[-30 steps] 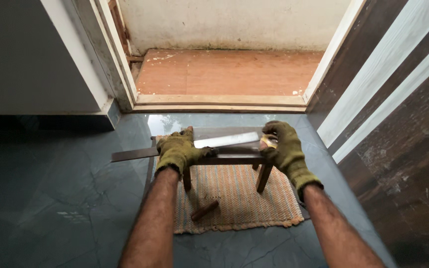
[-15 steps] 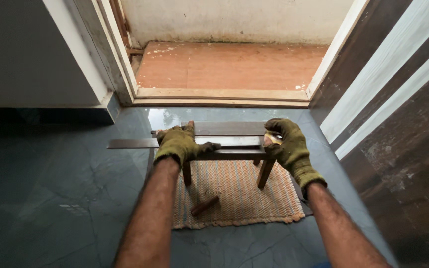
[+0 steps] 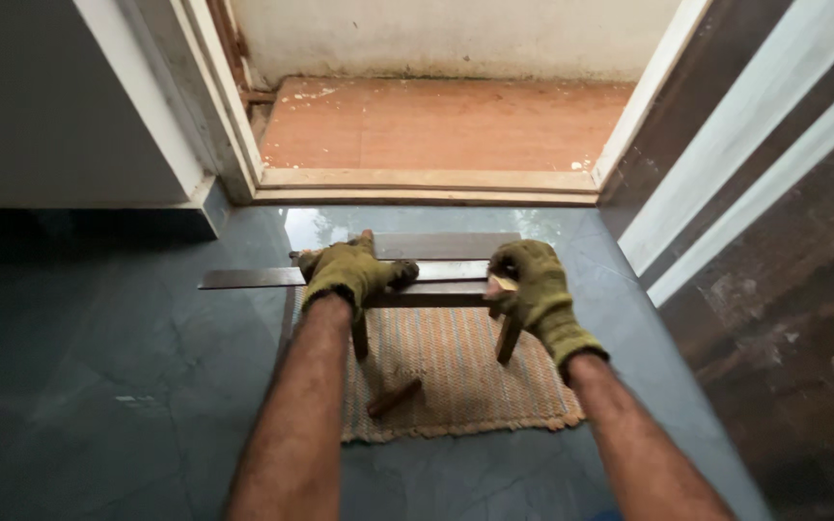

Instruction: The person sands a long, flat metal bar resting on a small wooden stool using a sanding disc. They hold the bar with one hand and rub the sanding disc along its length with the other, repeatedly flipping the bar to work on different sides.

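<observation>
Left hand: gloved left hand [image 3: 349, 273] lies knuckles-up across the long dark strip [image 3: 253, 279], fingers curled down over it, pressing it onto the top of the stool.
Right hand: gloved right hand [image 3: 530, 286] wraps round the strip's right end at the stool's corner, fingers closed; a pale sliver shows at the fingertips, and I cannot tell what it is.
Strip: thin, flat, dark, lying across the little wooden stool [image 3: 436, 294], with both hands on it.
Long axis: runs left to right, square to the person's forearms and level with the floor.
Overhang: the free end pokes well out past the left hand, over the dark floor [image 3: 98, 386]; there is next to nothing beyond the right hand.
Nearer hand: the left sits closer to the strip's middle, the right holds one end.
Stool: stands on a woven mat [image 3: 456, 376], two legs visible under the strip.
Loose piece: a short wooden stick [image 3: 395, 397] lies on the mat just in front of the stool, touching neither hand.
Beyond: a raised wooden threshold [image 3: 427, 181], well apart from the hands.
</observation>
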